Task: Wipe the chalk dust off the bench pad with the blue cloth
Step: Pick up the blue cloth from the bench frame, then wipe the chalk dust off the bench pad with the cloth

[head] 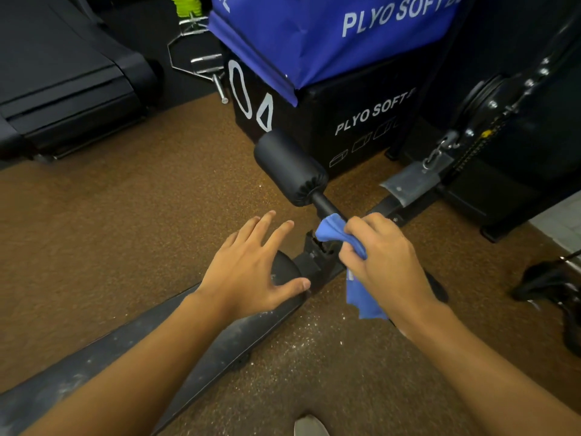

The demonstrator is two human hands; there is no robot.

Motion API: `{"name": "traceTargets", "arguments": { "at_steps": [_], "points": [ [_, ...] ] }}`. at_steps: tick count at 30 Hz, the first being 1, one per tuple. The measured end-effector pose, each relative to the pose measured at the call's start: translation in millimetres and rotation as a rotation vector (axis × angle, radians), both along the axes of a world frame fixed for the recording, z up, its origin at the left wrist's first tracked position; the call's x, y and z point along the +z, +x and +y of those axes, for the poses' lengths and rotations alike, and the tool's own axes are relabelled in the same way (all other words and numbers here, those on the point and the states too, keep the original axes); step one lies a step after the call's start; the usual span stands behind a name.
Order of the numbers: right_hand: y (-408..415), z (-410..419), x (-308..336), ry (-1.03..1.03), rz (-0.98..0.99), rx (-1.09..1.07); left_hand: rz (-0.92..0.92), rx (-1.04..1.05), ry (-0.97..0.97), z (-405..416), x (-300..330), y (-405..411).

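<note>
Right hand (pixel 382 262) grips the bunched blue cloth (pixel 341 236), ready to wipe; left hand (pixel 251 272) (fingers spread) steadies the dusty bench pad (pixel 245 335).

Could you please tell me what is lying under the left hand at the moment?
The left hand rests open on the end of the black bench pad, which shows white chalk dust near the wrist. The patch under the palm is covered.
</note>
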State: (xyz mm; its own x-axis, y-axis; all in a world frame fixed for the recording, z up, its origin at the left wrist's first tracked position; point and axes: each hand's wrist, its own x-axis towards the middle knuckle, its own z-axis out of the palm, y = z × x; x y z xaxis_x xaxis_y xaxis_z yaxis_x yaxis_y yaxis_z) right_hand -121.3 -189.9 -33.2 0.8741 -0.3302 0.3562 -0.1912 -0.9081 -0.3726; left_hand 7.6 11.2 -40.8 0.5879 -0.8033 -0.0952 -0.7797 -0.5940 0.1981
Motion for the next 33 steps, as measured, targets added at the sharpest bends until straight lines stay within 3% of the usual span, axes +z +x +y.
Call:
{"name": "traceTargets", "arguments": {
  "at_steps": [6,13,20,33],
  "points": [
    [43,45,-37,0.096,0.041,0.107,0.042,0.138,0.065,68,-36,10],
    [90,72,-146,0.012,0.120,0.139,0.115,0.259,0.228,131,-119,8],
    [131,88,-235,-0.006,0.168,0.122,0.143,0.337,0.257,150,-188,12],
    [102,81,-285,-0.185,0.376,0.400,0.129,0.402,0.246,145,-235,20]
  ]
}}
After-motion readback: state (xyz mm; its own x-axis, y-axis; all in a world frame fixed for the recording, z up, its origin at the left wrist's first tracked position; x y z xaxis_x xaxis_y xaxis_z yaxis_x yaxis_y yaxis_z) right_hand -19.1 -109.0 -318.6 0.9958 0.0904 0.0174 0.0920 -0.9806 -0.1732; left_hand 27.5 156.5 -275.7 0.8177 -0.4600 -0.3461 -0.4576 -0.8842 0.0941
